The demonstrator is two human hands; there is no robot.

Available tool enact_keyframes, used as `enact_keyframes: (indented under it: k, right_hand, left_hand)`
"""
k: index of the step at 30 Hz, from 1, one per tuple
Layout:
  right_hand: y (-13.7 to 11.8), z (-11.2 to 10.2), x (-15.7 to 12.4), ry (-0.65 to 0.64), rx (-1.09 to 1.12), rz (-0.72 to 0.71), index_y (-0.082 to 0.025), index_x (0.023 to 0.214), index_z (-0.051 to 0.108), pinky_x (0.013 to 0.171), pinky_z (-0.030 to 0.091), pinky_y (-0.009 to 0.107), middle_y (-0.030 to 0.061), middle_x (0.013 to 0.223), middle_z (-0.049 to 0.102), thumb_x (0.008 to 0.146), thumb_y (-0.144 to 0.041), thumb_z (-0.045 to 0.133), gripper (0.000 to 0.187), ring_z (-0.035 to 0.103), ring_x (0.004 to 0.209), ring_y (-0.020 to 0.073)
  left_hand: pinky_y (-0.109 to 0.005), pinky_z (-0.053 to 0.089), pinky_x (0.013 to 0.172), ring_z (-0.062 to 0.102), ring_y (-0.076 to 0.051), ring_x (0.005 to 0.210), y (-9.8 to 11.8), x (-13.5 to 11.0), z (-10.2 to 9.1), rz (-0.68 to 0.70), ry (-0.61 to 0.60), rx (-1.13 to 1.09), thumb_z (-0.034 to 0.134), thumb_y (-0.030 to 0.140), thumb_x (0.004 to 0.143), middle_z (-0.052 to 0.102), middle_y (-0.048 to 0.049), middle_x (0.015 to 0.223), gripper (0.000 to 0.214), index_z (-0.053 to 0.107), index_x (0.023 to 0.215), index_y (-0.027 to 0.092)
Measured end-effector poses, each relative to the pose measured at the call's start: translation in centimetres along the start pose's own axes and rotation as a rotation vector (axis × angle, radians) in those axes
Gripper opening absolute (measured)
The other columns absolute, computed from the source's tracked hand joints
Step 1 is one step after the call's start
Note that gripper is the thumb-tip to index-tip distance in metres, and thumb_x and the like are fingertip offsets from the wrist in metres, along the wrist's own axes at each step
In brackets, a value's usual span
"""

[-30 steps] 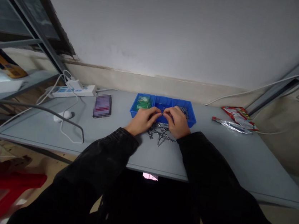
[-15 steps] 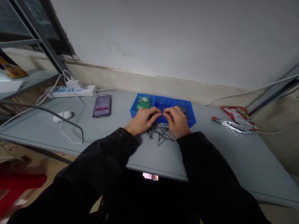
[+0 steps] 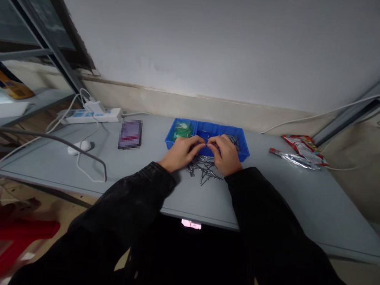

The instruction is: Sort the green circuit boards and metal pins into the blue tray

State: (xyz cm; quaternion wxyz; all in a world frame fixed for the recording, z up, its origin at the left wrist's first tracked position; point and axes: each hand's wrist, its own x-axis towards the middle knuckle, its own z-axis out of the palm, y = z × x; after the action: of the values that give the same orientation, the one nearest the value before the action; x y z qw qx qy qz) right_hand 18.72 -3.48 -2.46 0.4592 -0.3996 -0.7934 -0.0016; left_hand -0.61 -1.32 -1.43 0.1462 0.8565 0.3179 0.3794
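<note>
My left hand (image 3: pixel 181 152) and my right hand (image 3: pixel 225 154) meet over the front edge of a blue three-compartment tray (image 3: pixel 208 130). Both pinch a small metal piece between their fingertips; it is too small to name. A heap of small grey metal parts (image 3: pixel 204 169) lies on the grey table (image 3: pixel 307 197) just below my hands. The tray's left compartment holds green pieces (image 3: pixel 181 131), its right one holds grey metal parts (image 3: pixel 235 141).
A phone (image 3: pixel 130 134) lies left of the tray, a white mouse (image 3: pixel 79 146) and cables farther left, a power strip (image 3: pixel 92 114) at the back left. Red and silver foil packets (image 3: pixel 299 150) lie at the right. A red stool (image 3: pixel 7 236) stands lower left.
</note>
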Motion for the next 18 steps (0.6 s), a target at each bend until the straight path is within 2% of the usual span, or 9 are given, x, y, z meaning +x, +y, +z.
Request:
enact_keyframes:
  k: [18]
  right_hand:
    - [0.10, 0.05, -0.02, 0.005, 0.001, -0.009, -0.022, 0.089, 0.058, 0.081, 0.045, 0.039, 0.0061, 0.087, 0.064, 0.100, -0.023, 0.045, 0.017, 0.054, 0.085, 0.0236]
  left_hand:
    - [-0.024, 0.046, 0.066, 0.057, -0.010, 0.059, 0.16, -0.02, 0.05, -0.013, 0.008, -0.016, 0.053, 0.031, 0.102, 0.068, -0.0002, 0.073, 0.021, 0.068, 0.102, 0.015]
